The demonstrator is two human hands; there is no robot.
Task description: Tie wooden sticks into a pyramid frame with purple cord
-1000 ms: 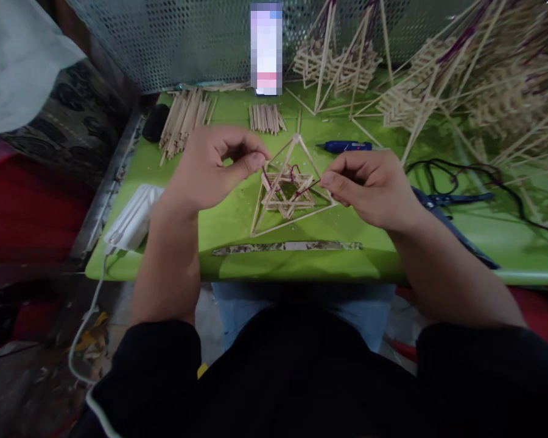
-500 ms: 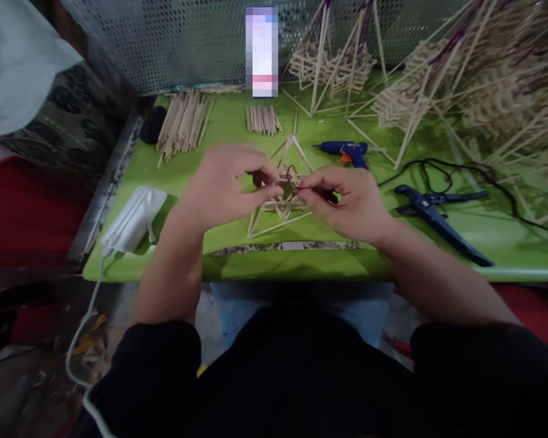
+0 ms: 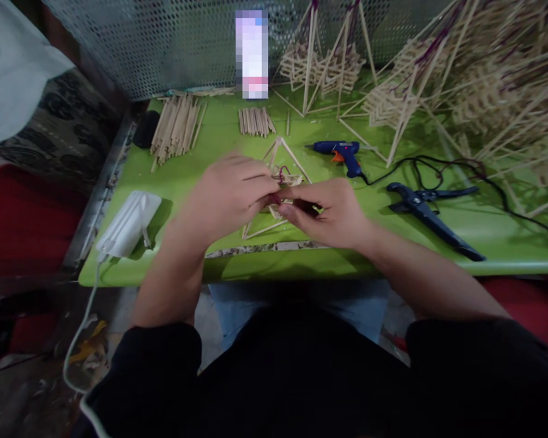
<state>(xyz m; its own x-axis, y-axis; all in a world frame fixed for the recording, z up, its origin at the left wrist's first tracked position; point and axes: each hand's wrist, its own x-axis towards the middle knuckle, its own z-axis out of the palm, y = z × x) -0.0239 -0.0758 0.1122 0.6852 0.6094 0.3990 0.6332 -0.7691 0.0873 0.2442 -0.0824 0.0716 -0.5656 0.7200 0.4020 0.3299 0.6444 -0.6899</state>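
Note:
A small pyramid frame of thin wooden sticks point(image 3: 283, 159) stands on the green table point(image 3: 237, 261), with a purple string point(image 3: 281, 176) looped near its middle. My left hand point(image 3: 231, 194) and my right hand point(image 3: 326, 213) meet over the frame's front, fingertips pinched together on the purple string. The hands cover most of the frame's lower part, so only its apex and one base edge show.
Two piles of loose sticks point(image 3: 176, 125) point(image 3: 254, 120) lie at the back. A blue glue gun point(image 3: 338, 152) with black cord and blue cutters point(image 3: 427, 210) lie right. Finished stick frames point(image 3: 461, 79) crowd the back right. A white mask point(image 3: 130, 222) lies left; a flat strip point(image 3: 265, 248) lies along the front edge.
My hands came together from either side of the frame to its centre, closing on the purple string. The view shifted slightly, so the table's things sit further left.

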